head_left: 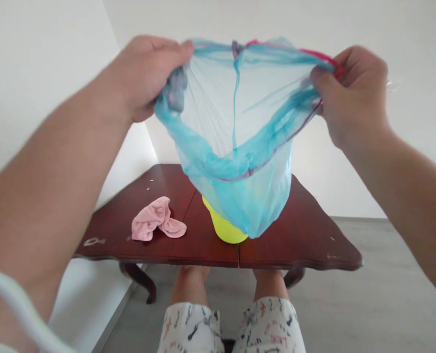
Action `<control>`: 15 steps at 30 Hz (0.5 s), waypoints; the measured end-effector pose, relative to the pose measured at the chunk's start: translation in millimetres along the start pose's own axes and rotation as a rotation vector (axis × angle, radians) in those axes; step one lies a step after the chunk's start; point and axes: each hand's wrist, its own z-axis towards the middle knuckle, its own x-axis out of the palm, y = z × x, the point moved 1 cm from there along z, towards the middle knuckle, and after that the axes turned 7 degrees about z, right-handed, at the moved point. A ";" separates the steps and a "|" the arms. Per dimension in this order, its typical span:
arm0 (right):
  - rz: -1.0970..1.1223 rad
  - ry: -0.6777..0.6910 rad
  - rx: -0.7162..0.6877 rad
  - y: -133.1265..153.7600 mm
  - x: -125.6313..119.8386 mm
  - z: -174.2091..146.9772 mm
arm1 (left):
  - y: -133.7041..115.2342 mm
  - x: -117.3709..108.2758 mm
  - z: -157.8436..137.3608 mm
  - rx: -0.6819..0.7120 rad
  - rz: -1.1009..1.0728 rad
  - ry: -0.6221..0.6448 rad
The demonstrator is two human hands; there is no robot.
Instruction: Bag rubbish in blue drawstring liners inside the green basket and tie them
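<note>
A thin, translucent blue plastic bag (254, 201) with a pink drawstring hangs in the air, its mouth stretched wide toward me. My left hand (151, 68) pinches the left side of the rim, where the plastic is bunched and dark. On the other side, my right hand (353, 93) grips the rim and drawstring between thumb and fingers. Below and partly behind the bag stands a yellow-green bin (227, 228) on the table; the bag hides most of it. A crumpled pink cloth (155, 218) lies to the bin's left, touched by neither hand.
The dark red-brown wooden table (129, 250) has a scalloped edge and curved legs. White walls rise behind it and along its left. My knees are at its front edge, above a grey floor (335, 309). A blurred white curved object (19, 314) crosses the lower left corner.
</note>
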 end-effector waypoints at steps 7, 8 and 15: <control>-0.112 -0.020 -0.605 -7.4 14.0 -44.0 | -4.9 17.8 -9.9 0.631 -0.016 -0.446; -0.143 0.039 -0.612 -16.1 14.7 -53.7 | -4.4 21.2 -20.4 0.660 0.000 -0.440; -0.517 0.443 -0.305 -58.7 18.8 -92.2 | 0.3 32.3 -65.4 0.478 0.109 -0.232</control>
